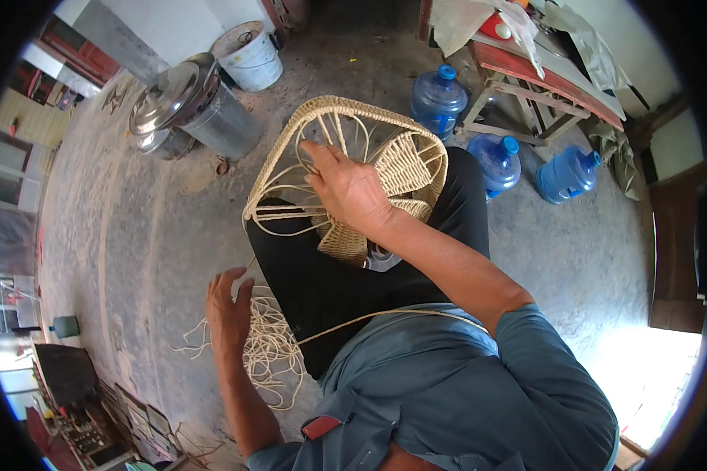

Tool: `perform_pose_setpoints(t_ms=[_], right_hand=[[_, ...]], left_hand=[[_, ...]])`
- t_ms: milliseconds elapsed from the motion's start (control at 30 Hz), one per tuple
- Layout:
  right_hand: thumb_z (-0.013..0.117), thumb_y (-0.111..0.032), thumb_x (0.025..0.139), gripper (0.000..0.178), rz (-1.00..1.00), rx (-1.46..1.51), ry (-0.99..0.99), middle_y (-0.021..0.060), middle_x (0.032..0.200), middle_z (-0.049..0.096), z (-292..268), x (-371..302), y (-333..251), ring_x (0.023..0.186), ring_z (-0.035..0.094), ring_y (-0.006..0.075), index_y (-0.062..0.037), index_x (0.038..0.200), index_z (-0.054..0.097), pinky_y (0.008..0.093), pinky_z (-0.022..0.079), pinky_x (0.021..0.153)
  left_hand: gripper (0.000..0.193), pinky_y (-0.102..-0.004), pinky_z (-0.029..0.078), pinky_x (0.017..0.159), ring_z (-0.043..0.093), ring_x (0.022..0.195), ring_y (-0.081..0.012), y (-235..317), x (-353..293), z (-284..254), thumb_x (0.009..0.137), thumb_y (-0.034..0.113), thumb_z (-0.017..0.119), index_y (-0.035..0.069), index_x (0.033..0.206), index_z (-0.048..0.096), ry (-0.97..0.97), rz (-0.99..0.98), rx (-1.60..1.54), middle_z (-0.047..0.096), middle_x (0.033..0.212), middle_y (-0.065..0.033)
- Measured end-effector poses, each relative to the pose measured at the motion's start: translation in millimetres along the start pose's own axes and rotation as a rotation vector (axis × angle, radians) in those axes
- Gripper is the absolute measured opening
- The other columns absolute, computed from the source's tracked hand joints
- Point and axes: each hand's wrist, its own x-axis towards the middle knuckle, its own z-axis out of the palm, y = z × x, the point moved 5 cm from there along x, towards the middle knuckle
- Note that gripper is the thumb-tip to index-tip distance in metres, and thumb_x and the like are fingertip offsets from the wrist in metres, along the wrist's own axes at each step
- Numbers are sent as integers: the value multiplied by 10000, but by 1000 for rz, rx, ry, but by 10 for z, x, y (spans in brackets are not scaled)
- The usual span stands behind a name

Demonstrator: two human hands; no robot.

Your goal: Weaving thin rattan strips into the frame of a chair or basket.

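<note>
A pale woven basket (pixel 404 165) of twisted cord, with a rounded rim and panels of open strands and tight weave, rests on my lap. My right hand (pixel 352 188) reaches across it, its bent fingers closed on the loose strands inside the rim. At the lower left, my left hand (pixel 228 314) is raised beside my knee, fingers curled. A thin cord (pixel 251 261) runs from the basket's edge to its fingertips; the exact grip is small in view. Below that hand lies a tangled heap of cord (pixel 271 345), and another strand (pixel 393 312) crosses my waist.
Metal pots with a lid (pixel 165 98) and a white bucket (pixel 248 59) stand at the far left on the concrete floor. Blue water jugs (pixel 495 163) stand at the right, near a red-edged table (pixel 542 86). Cluttered furniture (pixel 78 408) is at the lower left.
</note>
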Motion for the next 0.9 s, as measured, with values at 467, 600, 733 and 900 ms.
perform_pose_setpoints(t_ms=[467,600,733,900], right_hand=[[558,-182,1149,221,481,648,-290,13,898,669,-562,-380,714,813,604,83,-41,1297,641,280,536,755],[544,-192,1167,238,317,579,-324,33,929,713,-807,-245,747,817,605,94,-8,1208,689,282,540,777],[612,-168,1136,214,222,546,-111,51,981,693,-1019,-55,812,845,627,107,7,1192,723,290,549,793],[714,-151,1073,227,236,559,28,61,1070,738,-965,145,500,907,674,114,-25,1251,775,298,566,803]], left_hand=[[220,-440,545,918,670,1046,-346,1563,786,754,967,41,709,57,1185,734,421,582,-191,716,1158,-131],[229,-447,534,896,644,1007,-332,1641,937,892,957,30,698,40,1185,712,364,683,-103,692,1111,-117],[173,-446,529,865,648,964,-323,1682,1016,948,949,34,711,65,1119,716,320,672,-53,698,1038,-103],[133,-445,538,775,655,876,-337,1647,1087,964,921,65,761,97,1043,716,453,477,-311,704,943,-113]])
